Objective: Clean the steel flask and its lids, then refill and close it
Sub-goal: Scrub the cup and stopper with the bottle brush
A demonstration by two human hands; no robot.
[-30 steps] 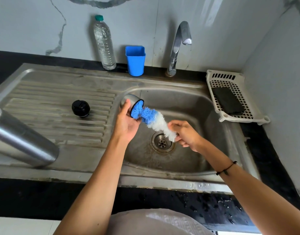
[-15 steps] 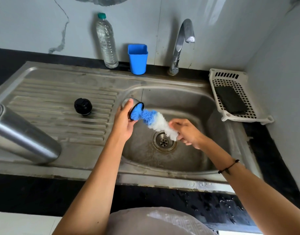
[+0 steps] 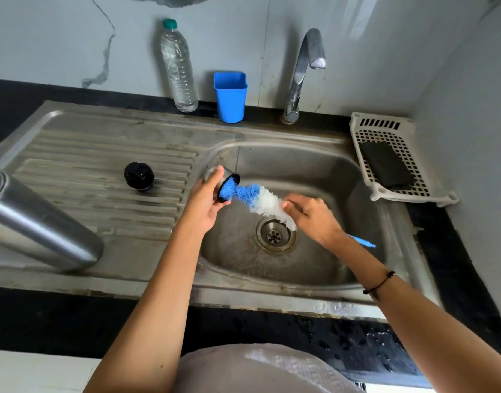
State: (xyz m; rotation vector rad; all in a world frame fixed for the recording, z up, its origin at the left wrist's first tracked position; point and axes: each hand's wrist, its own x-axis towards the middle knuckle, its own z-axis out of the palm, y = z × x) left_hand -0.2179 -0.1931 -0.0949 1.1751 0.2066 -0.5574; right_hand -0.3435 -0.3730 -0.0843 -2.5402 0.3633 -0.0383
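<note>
A steel cap [image 3: 221, 177] is held over the sink [image 3: 314, 171], left of the drain [image 3: 275, 234], its open mouth turned toward a brush [image 3: 252, 195] whose blue bristles are pushed inside. The cap is gripped around its wall by the left hand [image 3: 205, 204], thumb on top; the brush is clasped at the base of its white bristles by the right hand [image 3: 311, 215], with the blue handle tip [image 3: 362, 241] seen behind the wrist. The flask [image 3: 42, 222] is laid on its side on the draining board, well left of the drain, and a black stopper [image 3: 139, 176] is stood between flask and sink.

The cap is judged light, rigid and likely slick when wet, so a hold around the wall, clear of the rim, is thought safest. The bristles are soft and are seen bending at the mouth. The flask is judged heavier, smooth and prone to rolling; it would best be taken around mid-body. The stopper is small and could be pinched by its ribbed edge.

A water bottle [image 3: 178, 66] and a blue cup [image 3: 230, 96] are stood behind the sink, left of the tap [image 3: 303, 72]; a sponge [image 3: 387, 164] is kept in a tray [image 3: 385, 129] to the right.
</note>
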